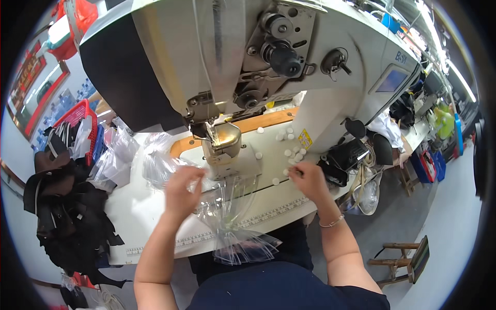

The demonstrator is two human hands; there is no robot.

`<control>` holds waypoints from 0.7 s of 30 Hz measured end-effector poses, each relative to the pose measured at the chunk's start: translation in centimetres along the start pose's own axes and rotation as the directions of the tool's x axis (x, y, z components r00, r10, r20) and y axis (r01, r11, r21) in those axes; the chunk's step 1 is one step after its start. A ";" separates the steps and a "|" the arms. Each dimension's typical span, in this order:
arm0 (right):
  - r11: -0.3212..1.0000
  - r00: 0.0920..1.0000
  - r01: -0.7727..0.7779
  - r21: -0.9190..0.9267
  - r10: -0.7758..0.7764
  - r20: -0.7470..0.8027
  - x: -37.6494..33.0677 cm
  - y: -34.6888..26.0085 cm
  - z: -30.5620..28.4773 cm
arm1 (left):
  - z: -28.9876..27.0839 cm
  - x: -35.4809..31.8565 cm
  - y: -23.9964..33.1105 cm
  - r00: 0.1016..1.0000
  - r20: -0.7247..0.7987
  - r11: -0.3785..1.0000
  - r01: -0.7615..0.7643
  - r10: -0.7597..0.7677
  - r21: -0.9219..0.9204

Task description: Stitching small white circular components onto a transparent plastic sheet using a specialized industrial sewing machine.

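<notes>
In the head view, read as a clock face, the left hand [184,194] is at eight, its fingers curled toward the thumb; whether they pinch anything cannot be told. The right hand [309,180] is at four, thumb and forefinger drawn together beside the white discs [295,155]; whether they grip one is unclear. The clear plastic [235,243] lies at six, draped over the table's near edge.

That overhang could drag the plastic down toward the lap. Its slick, fanned layers could also slide out of line. The loose discs could scatter if the right wrist brushes them, and the left fingers would risk harm near the needle area [209,135] if the machine [330,111] ran.

The white table [137,212] carries a ruler strip [279,209] along its near edge. More plastic [159,157] sits toward nine, as does a red basket [93,124] farther out. Black cloth pieces [72,222] hang at eight; a wooden stool [403,263] stands at four on the grey floor [356,243].
</notes>
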State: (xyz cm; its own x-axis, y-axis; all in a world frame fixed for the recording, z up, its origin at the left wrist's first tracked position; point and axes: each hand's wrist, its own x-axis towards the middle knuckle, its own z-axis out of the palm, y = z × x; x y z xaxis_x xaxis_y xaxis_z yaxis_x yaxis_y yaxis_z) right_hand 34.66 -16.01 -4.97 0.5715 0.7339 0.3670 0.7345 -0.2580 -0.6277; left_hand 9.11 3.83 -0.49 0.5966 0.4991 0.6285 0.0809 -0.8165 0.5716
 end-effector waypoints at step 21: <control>0.965 0.978 0.100 -0.241 -0.051 0.203 1.9 0.4 0.8 | 8.6 -1.6 6.4 0.848 0.520 0.992 -0.061 0.108 -0.107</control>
State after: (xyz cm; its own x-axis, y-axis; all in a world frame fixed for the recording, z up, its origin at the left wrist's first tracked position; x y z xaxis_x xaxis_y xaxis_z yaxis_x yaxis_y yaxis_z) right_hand 35.78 -14.24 -5.10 0.4471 0.8583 0.2518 0.8545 -0.3265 -0.4040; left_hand 15.54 -4.68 -2.31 0.9293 0.1839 0.3204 -0.0416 -0.8097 0.5854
